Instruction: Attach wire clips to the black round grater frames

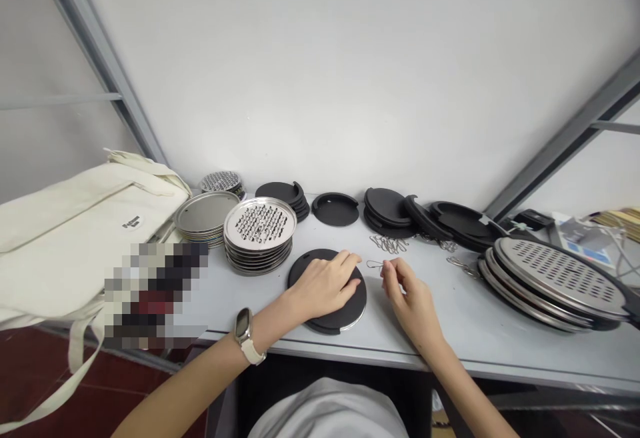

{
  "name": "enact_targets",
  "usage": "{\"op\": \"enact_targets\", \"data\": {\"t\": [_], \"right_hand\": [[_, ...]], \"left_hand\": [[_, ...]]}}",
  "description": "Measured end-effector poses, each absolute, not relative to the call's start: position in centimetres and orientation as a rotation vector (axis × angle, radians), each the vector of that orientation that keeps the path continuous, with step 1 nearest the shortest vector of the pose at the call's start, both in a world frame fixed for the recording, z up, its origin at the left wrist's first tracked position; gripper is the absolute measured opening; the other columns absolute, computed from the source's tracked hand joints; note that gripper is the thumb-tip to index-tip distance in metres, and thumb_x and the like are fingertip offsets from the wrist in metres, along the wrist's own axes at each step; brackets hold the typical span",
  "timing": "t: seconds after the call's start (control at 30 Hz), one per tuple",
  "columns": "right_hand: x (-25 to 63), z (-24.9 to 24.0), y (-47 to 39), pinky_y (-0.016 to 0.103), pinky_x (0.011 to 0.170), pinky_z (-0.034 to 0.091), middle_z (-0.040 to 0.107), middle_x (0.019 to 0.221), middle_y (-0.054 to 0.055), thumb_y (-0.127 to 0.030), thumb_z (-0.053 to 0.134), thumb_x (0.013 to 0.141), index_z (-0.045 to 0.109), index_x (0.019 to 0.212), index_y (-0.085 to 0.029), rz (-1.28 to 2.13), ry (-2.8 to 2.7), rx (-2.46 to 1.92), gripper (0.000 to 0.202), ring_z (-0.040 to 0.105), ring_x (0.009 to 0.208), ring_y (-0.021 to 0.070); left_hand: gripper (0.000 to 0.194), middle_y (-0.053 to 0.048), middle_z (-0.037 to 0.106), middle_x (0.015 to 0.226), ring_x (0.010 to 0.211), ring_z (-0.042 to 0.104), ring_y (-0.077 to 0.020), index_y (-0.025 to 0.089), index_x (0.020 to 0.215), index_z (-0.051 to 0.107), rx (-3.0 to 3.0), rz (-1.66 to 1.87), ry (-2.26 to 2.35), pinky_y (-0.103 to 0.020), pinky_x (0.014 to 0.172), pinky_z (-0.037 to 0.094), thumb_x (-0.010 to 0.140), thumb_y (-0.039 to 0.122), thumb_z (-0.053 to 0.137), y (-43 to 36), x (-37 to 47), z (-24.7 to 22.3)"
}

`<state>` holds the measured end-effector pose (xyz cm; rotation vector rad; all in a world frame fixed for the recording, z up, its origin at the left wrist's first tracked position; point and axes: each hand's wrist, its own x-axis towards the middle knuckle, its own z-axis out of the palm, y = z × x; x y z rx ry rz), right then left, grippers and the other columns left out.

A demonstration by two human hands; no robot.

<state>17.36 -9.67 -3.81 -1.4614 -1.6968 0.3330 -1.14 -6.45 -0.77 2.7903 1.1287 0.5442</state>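
Observation:
My left hand (327,286) rests with its fingers apart on a round black disc (353,305) near the table's front edge; a thin silver rim shows at the disc's lower right. Just to the right, my right hand (410,298) pinches a small bent wire clip (374,265) between thumb and fingers, above the grey table. A pile of similar wire clips (390,245) lies beyond my hands. To the left of the black disc stands a stack of round metal grater plates (260,227).
Plain metal discs (207,213) are stacked at the left, beside a cream bag (80,225). Black round holders (336,209) line the back. A pile of perforated plates with black rims (565,275) occupies the right side.

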Motion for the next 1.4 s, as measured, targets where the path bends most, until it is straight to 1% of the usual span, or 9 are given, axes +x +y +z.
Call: {"op": "enact_targets", "data": {"t": [0.17, 0.3, 0.5, 0.6, 0.8, 0.93, 1.23, 1.4], "right_hand": [[17.10, -4.17, -9.37, 0.023, 0.050, 0.032, 0.041, 0.055, -0.006, -0.034, 0.036, 0.096, 0.034, 0.069, -0.023, 0.452, -1.985, -1.452, 0.029, 0.038, 0.048, 0.0114], [16.98, -4.17, -9.43, 0.022, 0.050, 0.031, 0.037, 0.055, -0.007, -0.033, 0.037, 0.095, 0.032, 0.068, -0.023, 0.510, -2.018, -1.432, 0.029, 0.035, 0.049, 0.0105], [17.04, -4.10, -9.60, 0.022, 0.050, 0.029, 0.039, 0.056, -0.006, -0.030, 0.040, 0.092, 0.033, 0.066, -0.022, 0.506, -2.055, -1.426, 0.029, 0.036, 0.050, 0.0099], [17.01, -4.12, -9.59, 0.022, 0.050, 0.030, 0.038, 0.056, -0.006, -0.031, 0.039, 0.092, 0.034, 0.066, -0.022, 0.513, -2.046, -1.432, 0.028, 0.035, 0.050, 0.0100], [17.01, -4.05, -9.62, 0.022, 0.051, 0.029, 0.035, 0.057, -0.007, -0.034, 0.038, 0.093, 0.030, 0.067, -0.022, 0.540, -2.012, -1.443, 0.030, 0.032, 0.051, 0.0100], [17.03, -4.00, -9.65, 0.022, 0.052, 0.029, 0.033, 0.058, -0.007, -0.034, 0.037, 0.094, 0.030, 0.068, -0.022, 0.571, -1.989, -1.419, 0.030, 0.032, 0.052, 0.0098], [17.08, -3.82, -9.58, 0.023, 0.053, 0.028, 0.034, 0.058, -0.007, -0.035, 0.035, 0.096, 0.032, 0.069, -0.021, 0.616, -1.992, -1.412, 0.031, 0.032, 0.052, 0.0099], [17.05, -3.62, -9.55, 0.023, 0.053, 0.028, 0.034, 0.057, -0.007, -0.035, 0.034, 0.096, 0.033, 0.068, -0.021, 0.639, -1.986, -1.398, 0.031, 0.032, 0.053, 0.0099]], "left_hand": [[0.028, -0.005, 0.058, 0.108, 0.084, 0.062, -0.0197, 0.020, 0.117, 0.045, 2.785, 0.542, 1.135, -0.031, 0.069, 0.049, 0.092, 0.031, 0.043, -6.37, -1.16, -0.81], [0.024, -0.004, 0.057, 0.106, 0.080, 0.062, -0.0186, 0.021, 0.114, 0.047, 2.792, 0.520, 1.137, -0.030, 0.068, 0.048, 0.093, 0.031, 0.043, -6.40, -1.19, -0.76], [0.029, -0.003, 0.054, 0.106, 0.075, 0.062, -0.0174, 0.025, 0.123, 0.045, 2.831, 0.518, 1.135, -0.031, 0.067, 0.049, 0.095, 0.031, 0.040, -6.45, -1.18, -0.90], [0.029, -0.002, 0.054, 0.106, 0.074, 0.062, -0.0160, 0.028, 0.123, 0.047, 2.849, 0.516, 1.110, -0.030, 0.066, 0.049, 0.095, 0.031, 0.038, -6.41, -1.19, -0.94], [0.026, -0.004, 0.055, 0.104, 0.077, 0.062, -0.0168, 0.023, 0.117, 0.050, 2.846, 0.474, 1.124, -0.029, 0.066, 0.048, 0.096, 0.032, 0.037, -6.33, -1.18, -0.70], [0.023, -0.003, 0.055, 0.103, 0.077, 0.062, -0.0171, 0.022, 0.111, 0.052, 2.844, 0.461, 1.105, -0.029, 0.065, 0.048, 0.096, 0.032, 0.037, -6.32, -1.23, -0.57], [0.025, -0.004, 0.054, 0.105, 0.077, 0.061, -0.0166, 0.023, 0.116, 0.051, 2.832, 0.448, 1.081, -0.028, 0.067, 0.048, 0.096, 0.030, 0.037, -6.31, -1.21, -0.52], [0.024, -0.004, 0.054, 0.104, 0.078, 0.061, -0.0167, 0.022, 0.115, 0.052, 2.825, 0.448, 1.073, -0.028, 0.067, 0.049, 0.096, 0.029, 0.038, -6.27, -1.21, -0.51]]}}
